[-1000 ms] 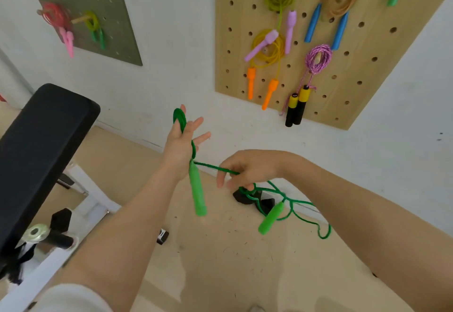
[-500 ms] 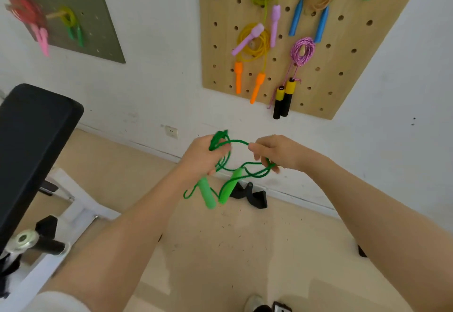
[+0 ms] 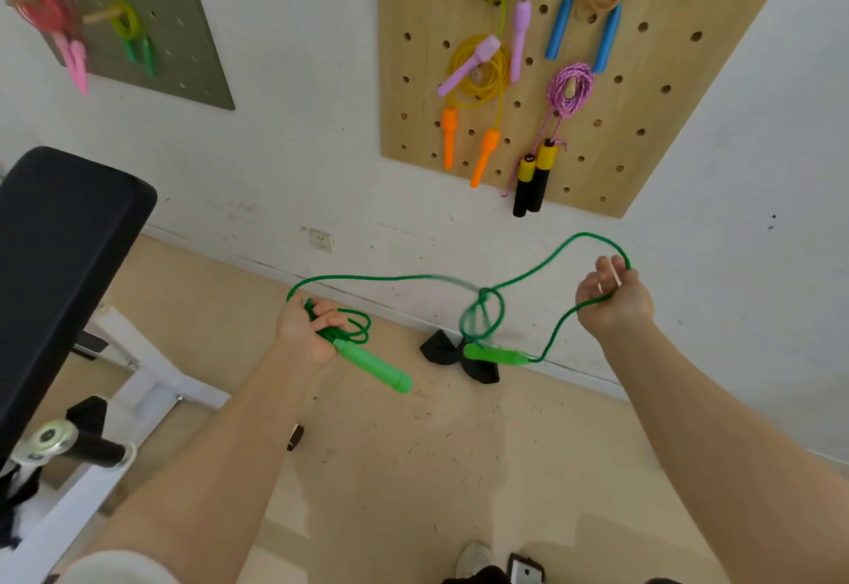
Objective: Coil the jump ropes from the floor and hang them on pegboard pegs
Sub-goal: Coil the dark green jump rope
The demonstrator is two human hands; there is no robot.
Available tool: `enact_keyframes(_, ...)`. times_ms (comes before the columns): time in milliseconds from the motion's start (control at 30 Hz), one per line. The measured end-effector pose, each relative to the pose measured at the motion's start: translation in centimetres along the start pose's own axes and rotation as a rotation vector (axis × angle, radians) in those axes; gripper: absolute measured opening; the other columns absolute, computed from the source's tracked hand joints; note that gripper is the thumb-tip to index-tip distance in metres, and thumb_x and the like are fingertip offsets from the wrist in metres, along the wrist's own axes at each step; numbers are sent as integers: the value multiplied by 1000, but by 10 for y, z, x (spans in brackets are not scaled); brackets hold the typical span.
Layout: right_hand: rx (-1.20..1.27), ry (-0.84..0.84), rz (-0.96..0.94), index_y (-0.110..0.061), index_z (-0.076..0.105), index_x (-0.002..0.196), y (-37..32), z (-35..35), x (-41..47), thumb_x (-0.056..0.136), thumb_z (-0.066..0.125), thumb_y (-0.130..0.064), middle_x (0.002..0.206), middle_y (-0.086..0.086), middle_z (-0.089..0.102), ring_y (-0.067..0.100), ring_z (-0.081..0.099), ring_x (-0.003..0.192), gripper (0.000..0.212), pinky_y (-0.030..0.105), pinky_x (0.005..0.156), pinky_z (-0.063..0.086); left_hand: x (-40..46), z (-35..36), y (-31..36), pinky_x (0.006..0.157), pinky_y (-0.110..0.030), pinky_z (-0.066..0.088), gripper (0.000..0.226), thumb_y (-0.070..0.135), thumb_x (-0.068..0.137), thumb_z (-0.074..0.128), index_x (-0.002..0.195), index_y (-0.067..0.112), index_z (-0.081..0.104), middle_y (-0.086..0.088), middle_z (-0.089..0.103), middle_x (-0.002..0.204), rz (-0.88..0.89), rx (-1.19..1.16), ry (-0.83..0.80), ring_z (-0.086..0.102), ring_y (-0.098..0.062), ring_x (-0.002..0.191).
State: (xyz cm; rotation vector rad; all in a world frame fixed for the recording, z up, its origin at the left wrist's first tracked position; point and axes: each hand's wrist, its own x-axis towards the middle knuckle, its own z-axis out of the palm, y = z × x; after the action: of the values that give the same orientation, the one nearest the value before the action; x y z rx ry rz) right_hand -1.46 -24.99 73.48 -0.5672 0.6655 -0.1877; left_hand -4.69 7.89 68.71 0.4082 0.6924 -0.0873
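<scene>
A green jump rope (image 3: pixel 395 279) stretches between my two hands above the floor. My left hand (image 3: pixel 307 331) grips a few small coils of it together with one green handle (image 3: pixel 372 365), which sticks out down and right. My right hand (image 3: pixel 613 296) holds a loop of the cord, pulled out to the right. A knot-like tangle (image 3: pixel 487 303) sits mid-rope, and the second green handle (image 3: pixel 494 354) dangles below it. On the wall above hangs the wooden pegboard (image 3: pixel 422 78) with several coiled ropes on its pegs.
A grey-green pegboard (image 3: pixel 197 32) at upper left carries a pink and a green rope. A black padded bench (image 3: pixel 55 271) with a white frame stands at left. A black object (image 3: pixel 441 347) lies by the baseboard. My shoe (image 3: pixel 473 558) shows at the bottom edge.
My hands were close together with the rope bunched between them; now they have moved apart, the right hand drawing a loop out to the right and stretching the cord.
</scene>
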Motion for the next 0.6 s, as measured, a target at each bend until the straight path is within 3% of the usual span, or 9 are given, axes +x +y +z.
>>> enact_keyframes(67, -111, 43, -14, -23, 56, 108, -2, -6, 5, 98, 35, -17, 64, -4, 55, 8, 26, 30, 24, 15, 34, 25, 2, -2, 1, 32, -10, 23, 46, 45, 99, 26, 62, 17, 32, 6, 30, 34, -6, 34, 19, 22, -6, 22)
enact_keyframes(133, -439, 87, 0, -22, 54, 111, 1, -8, 10, 96, 33, -13, 56, -3, 44, 9, 21, 28, 27, 16, 32, 18, 0, 4, 0, 31, -11, 21, 45, 46, 98, 33, 62, 17, 36, 7, 27, 34, -38, 183, -15, 20, -6, 22)
enact_keyframes(200, -843, 137, 15, -18, 55, 114, 6, -2, 9, 96, 32, -11, 62, 2, 46, 11, 31, 35, 30, 17, 37, 28, -9, 18, -4, 32, -12, 20, 42, 42, 96, 39, 64, 17, 41, 8, 25, 35, -79, 452, -128, 19, -5, 22)
enact_keyframes(267, -1459, 100, -28, -10, 53, 121, 14, 4, 4, 97, 36, -13, 83, 8, 58, 19, 52, 63, 30, 27, 60, 44, -22, 35, -10, 33, -14, 18, 37, 39, 96, 43, 66, 17, 44, 9, 23, 38, -109, 765, -258, 16, -4, 25)
enact_keyframes(333, -1931, 65, -91, -7, 45, 132, 24, 14, -2, 94, 47, -21, 120, 17, 51, 29, 50, 108, 41, 33, 88, 42, -35, 52, -15, 34, -16, 19, 35, 36, 96, 43, 67, 17, 43, 9, 21, 42, -127, 1033, -393, 14, -4, 29)
enact_keyframes(400, -1908, -208, -143, -20, 39, 138, 32, 24, -21, 90, 55, -32, 148, 15, 25, 30, 28, 135, 52, 38, 105, 32, -48, 67, -19, 35, -17, 19, 34, 36, 98, 38, 69, 18, 42, 9, 20, 43, -137, 1205, -526, 12, -4, 31)
enact_keyframes(467, -1564, -637, -139, -25, 44, 132, 39, 38, -46, 91, 57, -26, 147, 2, 31, 20, 31, 136, 43, 31, 101, 33, -58, 80, -23, 37, -18, 17, 36, 37, 99, 34, 69, 18, 41, 9, 20, 42, -160, 1239, -613, 12, -3, 31)
enact_keyframes(533, -1385, -984, 36, -20, 49, 125, 44, 47, -62, 93, 54, -16, 125, 1, 56, 15, 54, 117, 33, 25, 94, 42, -65, 90, -25, 37, -18, 16, 39, 39, 99, 31, 68, 18, 41, 10, 20, 40, -163, 1203, -649, 12, -2, 30)
enact_keyframes(600, -1358, -1049, 137, -15, 56, 113, 48, 52, -67, 94, 52, -15, 99, 3, 64, 16, 65, 87, 20, 28, 84, 52, -70, 95, -26, 35, -17, 18, 42, 41, 99, 31, 65, 19, 40, 11, 21, 40, -151, 1123, -654, 13, -2, 29)
